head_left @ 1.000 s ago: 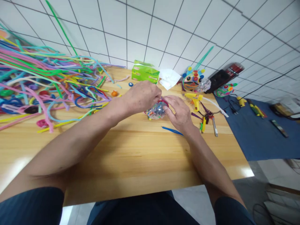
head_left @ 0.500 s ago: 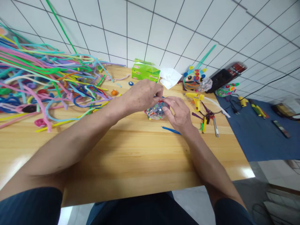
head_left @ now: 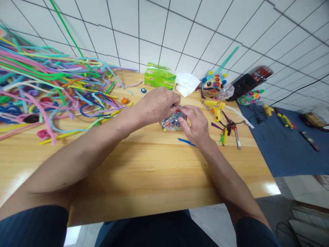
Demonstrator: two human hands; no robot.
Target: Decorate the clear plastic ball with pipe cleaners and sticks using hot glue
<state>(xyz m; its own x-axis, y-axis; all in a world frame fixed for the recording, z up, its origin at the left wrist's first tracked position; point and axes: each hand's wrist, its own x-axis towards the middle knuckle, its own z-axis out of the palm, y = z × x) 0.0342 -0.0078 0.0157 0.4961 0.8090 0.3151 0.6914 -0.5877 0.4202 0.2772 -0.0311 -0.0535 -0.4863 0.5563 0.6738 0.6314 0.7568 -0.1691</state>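
A small clear plastic craft piece [head_left: 170,124], full of many-coloured bits, rests on the wooden table under both hands. My left hand [head_left: 159,105] reaches over its top with the fingers pinched together. Whatever sits between those fingertips is too small and covered to make out. From the other side, my right hand [head_left: 196,126] grips the craft piece, thumb on its clear side and fingers at its top edge. Just below lies a blue rod-like strip [head_left: 186,141], its right end near my right wrist.
A heap of coloured pipe cleaners [head_left: 51,85] covers the left. Behind stand a green tissue pack [head_left: 159,77] and a decorated bottle figure [head_left: 213,85]. To the right lie a yellow glue gun [head_left: 217,109], a pen [head_left: 237,139] and a blue mat [head_left: 288,151].
The view has shifted very slightly. Both hands keep nearly the same pose at the craft piece.
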